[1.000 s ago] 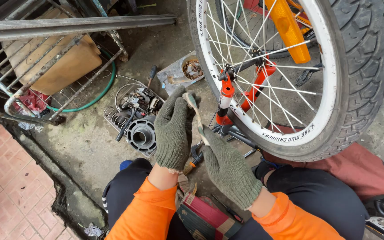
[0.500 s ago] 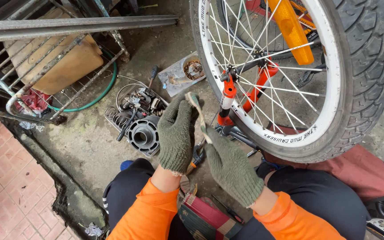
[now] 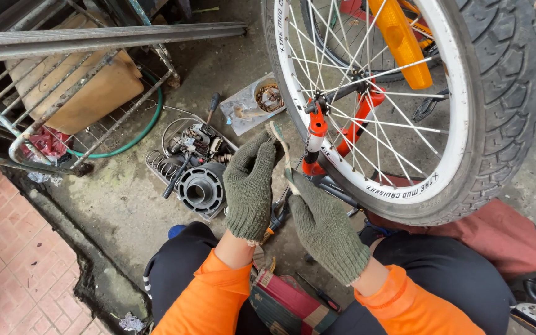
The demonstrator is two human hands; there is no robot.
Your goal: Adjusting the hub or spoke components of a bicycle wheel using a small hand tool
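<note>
Beside bicycle wheel (image 3: 466, 124): both gloved hands, left (image 3: 250, 186) and right (image 3: 324, 223), pinch thin pale worn strip (image 3: 278, 141), held upright.

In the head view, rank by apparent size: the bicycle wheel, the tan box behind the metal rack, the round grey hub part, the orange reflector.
1. bicycle wheel
2. tan box
3. orange reflector and round grey hub part: they look alike, and the reflector is nearer the camera, so unranked.

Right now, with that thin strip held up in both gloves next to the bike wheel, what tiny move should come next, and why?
Probably shift the strip right toward the wheel. The left hand pinches its top, the right hand its lower end, and it stands just left of the orange fork, apparently not touching it.
</note>
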